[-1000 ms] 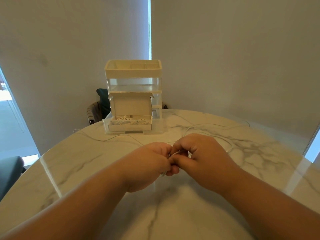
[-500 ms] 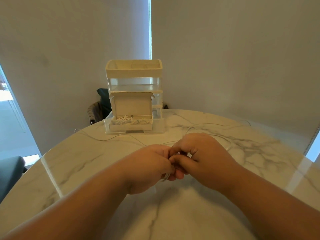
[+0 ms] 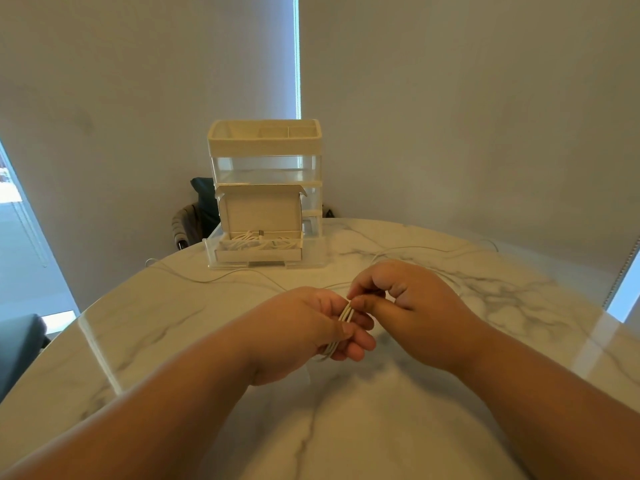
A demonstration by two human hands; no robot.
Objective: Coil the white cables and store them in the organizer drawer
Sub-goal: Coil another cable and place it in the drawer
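A: Our fingers?
B: Our left hand point(image 3: 304, 329) curls round the coiled white cable point(image 3: 346, 311); our right hand point(image 3: 410, 306) pinches its top.
A: Ahead?
B: At twelve o'clock, the open organizer drawer point(image 3: 258, 254) holds cables point(image 3: 247, 241); loose cable point(image 3: 221, 279) lies between.

Ahead of the grip, where the left hand point(image 3: 304, 327) and right hand point(image 3: 408, 306) hold the coil point(image 3: 346, 311), the table point(image 3: 166, 327) lies open up to the drawer point(image 3: 212, 251). Loose cable point(image 3: 214, 281) crosses that stretch (thin, flat on the marble). A raised box lid point(image 3: 259, 216) and the organizer point(image 3: 265, 143) wall off the drawer's back.
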